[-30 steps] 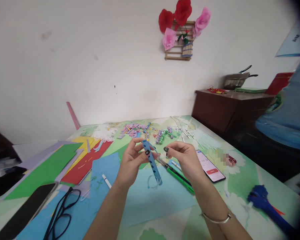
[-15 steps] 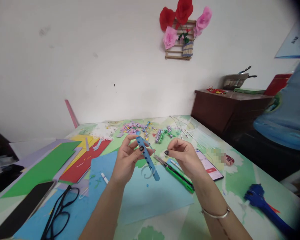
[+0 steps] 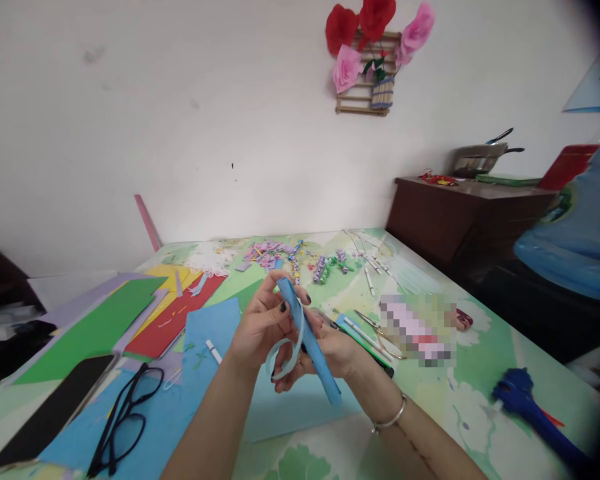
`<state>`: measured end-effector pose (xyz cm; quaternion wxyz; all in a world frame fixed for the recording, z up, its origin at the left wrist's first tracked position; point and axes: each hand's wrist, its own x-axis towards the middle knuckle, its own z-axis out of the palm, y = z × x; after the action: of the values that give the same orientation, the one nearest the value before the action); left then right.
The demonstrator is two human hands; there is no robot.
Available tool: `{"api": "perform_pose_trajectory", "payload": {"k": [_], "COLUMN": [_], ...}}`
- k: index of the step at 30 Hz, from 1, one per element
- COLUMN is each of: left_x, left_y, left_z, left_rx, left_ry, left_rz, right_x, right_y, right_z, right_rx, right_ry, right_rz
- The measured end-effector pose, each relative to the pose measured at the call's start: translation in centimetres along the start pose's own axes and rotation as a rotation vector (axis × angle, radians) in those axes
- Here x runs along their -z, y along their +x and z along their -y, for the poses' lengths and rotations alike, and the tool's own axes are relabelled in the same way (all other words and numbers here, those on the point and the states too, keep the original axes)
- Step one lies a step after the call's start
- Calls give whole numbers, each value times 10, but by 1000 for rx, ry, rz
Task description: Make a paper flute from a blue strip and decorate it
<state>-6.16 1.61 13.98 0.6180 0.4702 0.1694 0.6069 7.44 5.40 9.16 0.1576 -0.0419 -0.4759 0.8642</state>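
Note:
A narrow blue paper strip [image 3: 316,353] slants down to the right between my hands, with a pale curled ribbon-like strip [image 3: 294,357] hanging beside it. My left hand [image 3: 263,320] pinches the blue strip near its upper end, thumb on its left side. Behind the blue strip, my right hand [image 3: 325,350] reaches across to the left, its fingers bent around the lower curl of the pale strip. A light blue sheet [image 3: 290,417] lies beneath the hands. The green-handled cutter [image 3: 373,353] is partly covered by my right hand.
Coloured sheets, black glasses [image 3: 125,420] and a dark phone [image 3: 55,407] lie left. Small paper pieces [image 3: 267,253] are at the back. Scissors [image 3: 380,330], white rods [image 3: 365,333], a pixelated object and a blue tool [image 3: 520,397] lie right.
My right hand has moved left and down, behind the blue strip, and its fingers are now at the pale curl. The blue strip has turned, its dark-marked side no longer showing.

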Motion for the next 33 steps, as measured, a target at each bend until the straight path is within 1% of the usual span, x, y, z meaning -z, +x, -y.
{"api": "perform_pose_trajectory", "payload": {"k": [3,5,7,12,18,25,29,33], "left_x": [1,1,2,6,11,16,18,20], "left_y": [0,0,0,1,4,6,6,7], "left_z": [0,0,0,2,-3,-7,-8,-8], "left_rx": [31,35,31,38,-17,-64,-72,-69], "left_ry": [-10,-6,-3,21,84,156,167,175], "left_rz": [26,42,42,4,8,-39,-60,-95], "right_x": [-2,-3,-4,-2,10,21,24,19], "right_y": [2,3,5,7,-1,-17,-26,-31], "right_z": [-5,-6,-6,-2,16,41,49,53], "right_rx": [-21,1,36,69,117,208,247,265], "right_ry": [22,33,38,-63,-199,-365,-413,-457], "right_rz": [24,6,-41,-235,-379,-538,-578,-578]}}
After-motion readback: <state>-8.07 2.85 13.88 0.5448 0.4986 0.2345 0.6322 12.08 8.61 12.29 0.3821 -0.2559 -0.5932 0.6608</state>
